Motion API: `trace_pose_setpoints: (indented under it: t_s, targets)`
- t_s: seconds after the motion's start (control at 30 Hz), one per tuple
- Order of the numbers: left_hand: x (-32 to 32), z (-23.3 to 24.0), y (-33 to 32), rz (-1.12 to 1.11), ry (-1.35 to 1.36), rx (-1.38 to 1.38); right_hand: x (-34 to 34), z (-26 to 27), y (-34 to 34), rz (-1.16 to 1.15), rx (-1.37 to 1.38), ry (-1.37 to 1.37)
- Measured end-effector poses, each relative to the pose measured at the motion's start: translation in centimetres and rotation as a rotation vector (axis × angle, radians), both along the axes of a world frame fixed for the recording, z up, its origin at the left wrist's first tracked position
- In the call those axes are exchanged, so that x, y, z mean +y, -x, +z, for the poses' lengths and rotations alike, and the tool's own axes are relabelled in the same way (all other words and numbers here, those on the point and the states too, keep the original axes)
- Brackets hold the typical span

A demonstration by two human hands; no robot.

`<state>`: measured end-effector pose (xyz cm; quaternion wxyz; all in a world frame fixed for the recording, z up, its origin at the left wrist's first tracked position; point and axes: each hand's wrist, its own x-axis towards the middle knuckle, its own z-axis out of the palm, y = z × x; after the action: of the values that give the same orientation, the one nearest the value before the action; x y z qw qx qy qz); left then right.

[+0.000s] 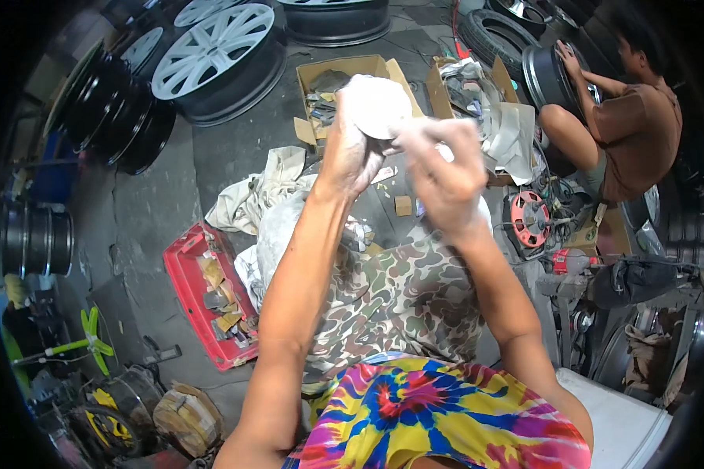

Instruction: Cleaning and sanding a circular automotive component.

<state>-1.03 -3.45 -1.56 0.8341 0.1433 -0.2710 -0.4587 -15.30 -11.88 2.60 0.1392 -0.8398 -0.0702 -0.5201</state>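
Observation:
My left hand (pixel 349 153), dusted with white, grips a white round disc (pixel 383 105) above a cardboard box (pixel 352 63) of scraps. The disc is washed out by bright light, so its surface detail cannot be read. My right hand (pixel 446 176) is blurred, with bent fingers at the disc's lower right edge. Whether those fingers hold a small piece is not visible. Below both hands lie camouflage-patterned trousers (pixel 405 293) over my lap, and a small tan block (pixel 403 206) rests on the floor beyond.
A red plastic tray (pixel 183 281) with sandpaper-like scraps lies at left. Several wheel rims, one a large silver multi-spoke rim (pixel 214 53), stand at upper left. On the right, a person (pixel 639 123) handles a wheel rim (pixel 542 79) near a red cable reel (pixel 530 218) and tangled cords.

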Motion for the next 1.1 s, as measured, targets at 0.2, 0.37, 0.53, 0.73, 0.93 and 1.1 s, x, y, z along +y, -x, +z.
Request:
trace_pose_setpoints:
  t_s: [0.2,0.37,0.53,0.73,0.93,1.1]
  targets:
    - [-0.3,1.2,2.8,0.318,-0.186,-0.030,2.2,0.4,-0.9,-0.063,0.023,0.003]
    - [0.7,1.4,2.7,0.087,-0.118,0.036,-0.7,0.3,0.3,-0.211,-0.042,0.042]
    - [0.7,2.6,2.4,0.163,-0.136,0.115,3.1,0.6,-0.3,-0.063,0.059,-0.007]
    - [0.8,2.0,2.2,0.071,-0.056,0.032,0.1,1.1,-2.0,-0.146,-0.080,-0.025]
    - [0.9,1.7,0.9,0.171,-0.117,0.049,0.1,0.5,-1.6,-0.059,-0.035,0.017]
    - [2.5,2.2,0.5,0.173,-0.161,-0.103,-3.4,1.0,-2.8,-0.120,-0.066,-0.319]
